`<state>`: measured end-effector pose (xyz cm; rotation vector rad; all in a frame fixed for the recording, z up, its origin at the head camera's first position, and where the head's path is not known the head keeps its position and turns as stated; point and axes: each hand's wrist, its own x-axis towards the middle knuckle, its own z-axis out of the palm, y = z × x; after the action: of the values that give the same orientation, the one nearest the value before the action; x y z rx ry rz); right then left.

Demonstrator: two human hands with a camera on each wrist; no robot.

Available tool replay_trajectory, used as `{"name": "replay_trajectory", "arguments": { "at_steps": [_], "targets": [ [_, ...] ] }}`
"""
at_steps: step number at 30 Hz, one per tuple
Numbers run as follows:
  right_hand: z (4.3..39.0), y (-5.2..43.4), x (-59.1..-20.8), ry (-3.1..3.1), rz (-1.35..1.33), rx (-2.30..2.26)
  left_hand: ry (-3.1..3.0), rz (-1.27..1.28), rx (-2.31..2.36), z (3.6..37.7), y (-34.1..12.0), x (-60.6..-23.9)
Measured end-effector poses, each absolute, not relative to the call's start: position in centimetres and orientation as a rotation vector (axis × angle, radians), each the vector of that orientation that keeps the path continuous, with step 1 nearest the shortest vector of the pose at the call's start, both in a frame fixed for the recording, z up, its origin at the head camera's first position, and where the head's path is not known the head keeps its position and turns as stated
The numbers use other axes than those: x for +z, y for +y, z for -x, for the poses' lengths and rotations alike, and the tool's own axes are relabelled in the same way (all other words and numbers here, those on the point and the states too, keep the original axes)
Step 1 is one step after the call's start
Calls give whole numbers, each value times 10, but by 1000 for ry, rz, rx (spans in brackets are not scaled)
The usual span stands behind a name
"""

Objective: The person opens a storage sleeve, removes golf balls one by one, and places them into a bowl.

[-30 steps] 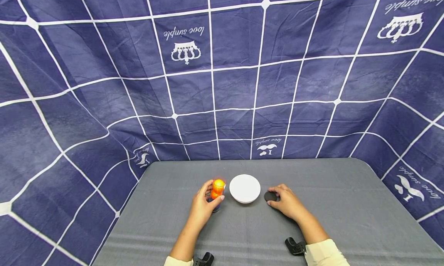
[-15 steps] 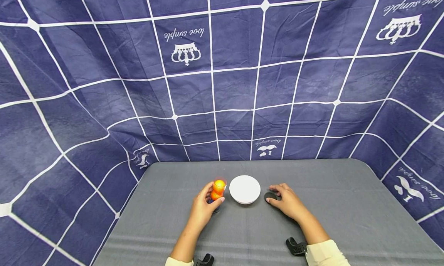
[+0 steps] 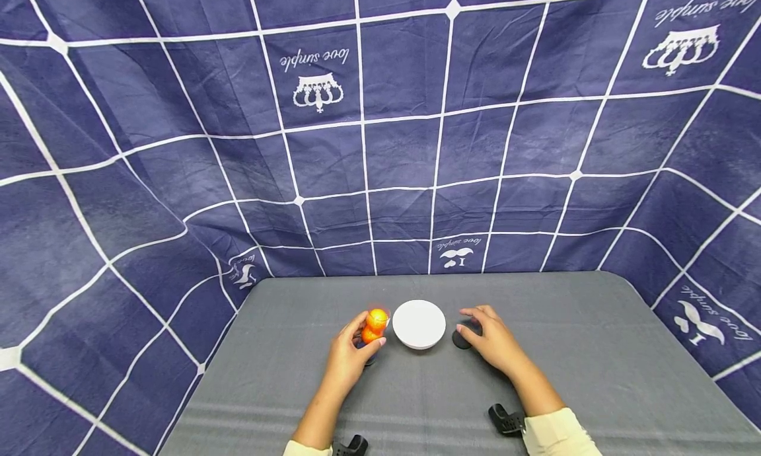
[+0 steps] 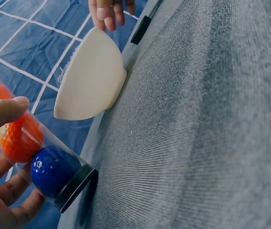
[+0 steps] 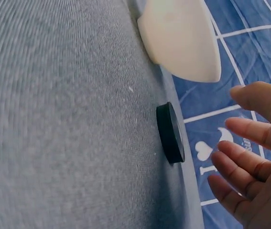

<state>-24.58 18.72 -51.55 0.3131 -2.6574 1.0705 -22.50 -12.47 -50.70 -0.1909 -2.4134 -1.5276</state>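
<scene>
Orange/blue balls [image 4: 21, 138] in tube [image 4: 50, 138], nr wht bowl [image 4: 90, 78]

Left hand [image 3: 347, 350] around a tube [image 3: 374, 328] (orange balls [image 3: 377, 318] inside), right hand [image 3: 493, 337] by a black disc [image 3: 461, 341].

A smooth white round bowl [image 3: 419, 325] stands upright on a grey fabric-covered table [image 3: 428, 406] with rounded far corners. Wrinkled dark blue cloth [image 3: 401, 155] hangs behind it and at both sides, crossed by white grid lines and printed with upside-down white crowns [image 3: 318, 92], moustaches [image 3: 456, 253] and lettering [image 3: 314, 59].
</scene>
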Motion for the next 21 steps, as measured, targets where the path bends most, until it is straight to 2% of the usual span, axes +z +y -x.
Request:
{"name": "replay_trajectory", "arguments": {
  "at_steps": [10,21],
  "targets": [
    [243,180,-500,-2522,-418,1243,-2400,185,-1503,222,-126,-497],
    [232,166,-471,-2472,-527,1358,-2420,324,-1270,216,-122,-486]
  ]
}}
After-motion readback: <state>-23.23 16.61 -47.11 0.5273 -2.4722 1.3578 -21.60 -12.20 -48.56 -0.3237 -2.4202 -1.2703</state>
